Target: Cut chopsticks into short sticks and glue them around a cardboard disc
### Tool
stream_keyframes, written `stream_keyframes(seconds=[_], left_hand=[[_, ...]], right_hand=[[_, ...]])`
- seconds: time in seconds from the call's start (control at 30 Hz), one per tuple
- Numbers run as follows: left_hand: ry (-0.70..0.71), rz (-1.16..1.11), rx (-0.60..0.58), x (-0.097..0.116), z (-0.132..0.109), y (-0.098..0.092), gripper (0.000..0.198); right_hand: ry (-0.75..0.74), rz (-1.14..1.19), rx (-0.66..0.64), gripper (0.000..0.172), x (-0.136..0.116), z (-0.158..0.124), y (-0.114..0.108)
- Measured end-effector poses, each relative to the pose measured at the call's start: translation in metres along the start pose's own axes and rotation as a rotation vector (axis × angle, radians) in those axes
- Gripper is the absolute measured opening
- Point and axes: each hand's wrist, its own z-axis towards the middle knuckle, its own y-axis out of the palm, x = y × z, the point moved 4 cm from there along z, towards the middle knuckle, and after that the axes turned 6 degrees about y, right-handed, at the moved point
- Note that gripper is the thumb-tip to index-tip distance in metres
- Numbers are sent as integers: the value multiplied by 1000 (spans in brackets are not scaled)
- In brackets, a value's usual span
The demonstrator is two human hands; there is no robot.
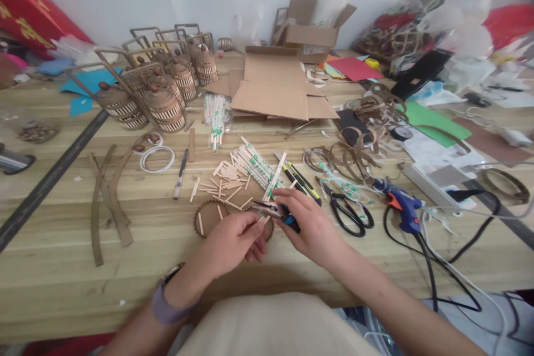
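My right hand (311,225) is closed round the blue handles of a pair of pliers (268,208), whose metal jaws point left. My left hand (231,242) pinches a short wooden stick (264,220) close beside the jaws; whether they grip it I cannot tell. Under my hands lie round cardboard discs with ridged rims, and a disc (211,221) at left carries a couple of sticks. Beyond my hands is a loose pile of cut sticks (229,172). Next to it lie paper-wrapped chopsticks (256,162) with green print and a yellow-black utility knife (302,181).
Black scissors (350,211) and a blue glue gun (403,203) with trailing cables lie at right. Cardboard strips (110,194), a white cord coil (157,159) and a pen (180,173) are at left. Several handled lantern-like baskets (164,108) stand behind, beside flat cardboard (271,92).
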Motion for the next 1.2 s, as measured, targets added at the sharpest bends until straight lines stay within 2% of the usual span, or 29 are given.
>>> stream_keyframes(seconds=[0.2, 0.47, 0.63, 0.73, 0.87, 0.97, 1.1, 1.2], left_hand=[[5, 29, -2, -12, 4, -3, 38], [-5, -13, -4, -17, 9, -1, 40], [8, 38, -20, -15, 8, -1, 33], [39, 196, 31, -8, 7, -1, 31], [124, 591, 159, 1, 5, -2, 28], [149, 820, 205, 2, 5, -1, 27], [162, 948, 229, 1, 6, 1, 29], [111, 987, 214, 1, 7, 1, 31]], right_hand=[[41, -134, -115, 25, -1, 4, 5], [62, -161, -143, 27, -2, 6, 5], [80, -174, -165, 15, -1, 6, 7], [107, -213, -184, 13, -1, 5, 9], [172, -293, -217, 13, 0, 4, 14], [234, -312, -244, 13, 1, 5, 18], [281, -312, -260, 13, 1, 6, 23], [299, -320, -255, 16, 0, 7, 25]])
